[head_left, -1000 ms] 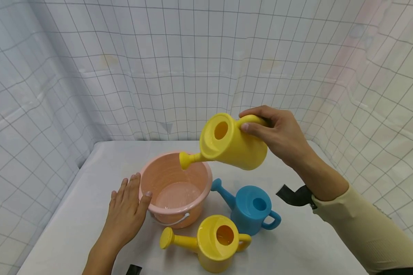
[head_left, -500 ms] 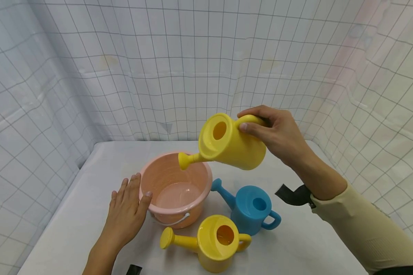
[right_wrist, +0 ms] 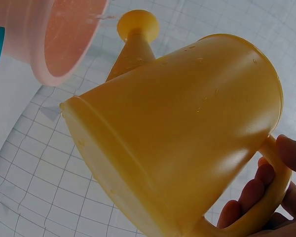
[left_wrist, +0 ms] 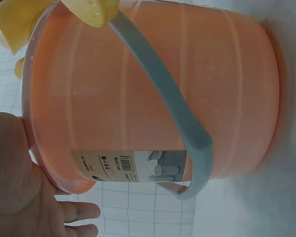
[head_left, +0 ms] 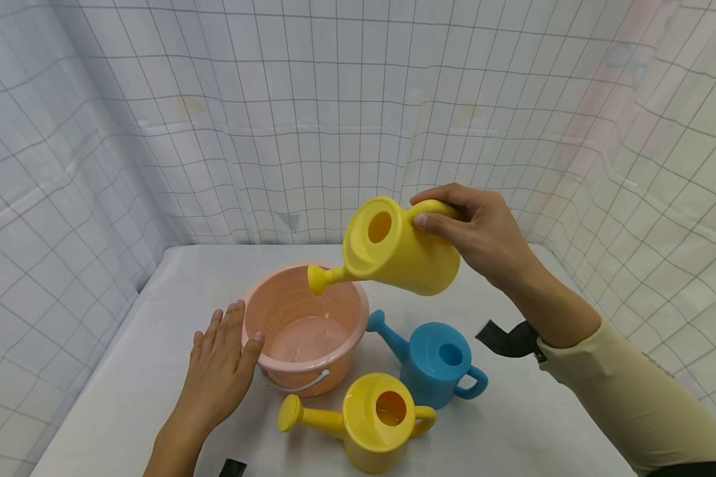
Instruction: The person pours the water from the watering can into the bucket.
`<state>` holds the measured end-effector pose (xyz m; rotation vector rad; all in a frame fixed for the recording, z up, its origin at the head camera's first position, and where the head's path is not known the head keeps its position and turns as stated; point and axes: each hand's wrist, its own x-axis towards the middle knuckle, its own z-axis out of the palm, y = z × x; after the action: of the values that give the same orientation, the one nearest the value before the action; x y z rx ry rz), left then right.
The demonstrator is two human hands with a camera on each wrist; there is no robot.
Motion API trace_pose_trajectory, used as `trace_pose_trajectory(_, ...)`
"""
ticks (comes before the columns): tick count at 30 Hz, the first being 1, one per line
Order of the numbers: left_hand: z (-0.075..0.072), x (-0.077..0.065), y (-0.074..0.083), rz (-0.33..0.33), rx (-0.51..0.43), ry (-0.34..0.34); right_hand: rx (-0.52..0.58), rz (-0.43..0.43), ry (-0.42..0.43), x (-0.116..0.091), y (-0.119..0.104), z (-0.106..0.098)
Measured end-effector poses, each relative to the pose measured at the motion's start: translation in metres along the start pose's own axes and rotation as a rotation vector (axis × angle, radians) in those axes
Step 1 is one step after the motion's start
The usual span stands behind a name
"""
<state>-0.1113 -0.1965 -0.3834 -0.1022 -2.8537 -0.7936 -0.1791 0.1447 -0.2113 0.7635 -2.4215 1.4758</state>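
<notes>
My right hand [head_left: 483,228] grips the handle of a yellow watering can [head_left: 414,255], fingers curled round it. The can is tilted, its spout head [right_wrist: 138,25] over the pink bucket [head_left: 358,331]. Thin streams of water leave the spout in the right wrist view, and water lies in the bucket's bottom. My left hand [head_left: 221,364] rests with straight fingers against the bucket's left rim. In the left wrist view the bucket's side shows a label [left_wrist: 128,165] and a grey-white carrying handle [left_wrist: 163,79].
A second yellow watering can [head_left: 372,424], with liquid inside, stands upright in front of the bucket. Behind it to the right stands a blue watering can [head_left: 435,364], its spout toward the bucket. A white gridded curtain [head_left: 334,119] surrounds the white table [head_left: 549,411].
The tilted yellow can has shifted very slightly left along with my right hand. My left hand, the bucket and the standing cans keep their places.
</notes>
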Motion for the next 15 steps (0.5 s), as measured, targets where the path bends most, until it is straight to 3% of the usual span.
trace_pose_trajectory(15, 0.001, -0.0004, -0.0002, 0.008, -0.004, 0.015, -0.005, -0.005, 0.002, 0.0006, -0.0003, 0.0002)
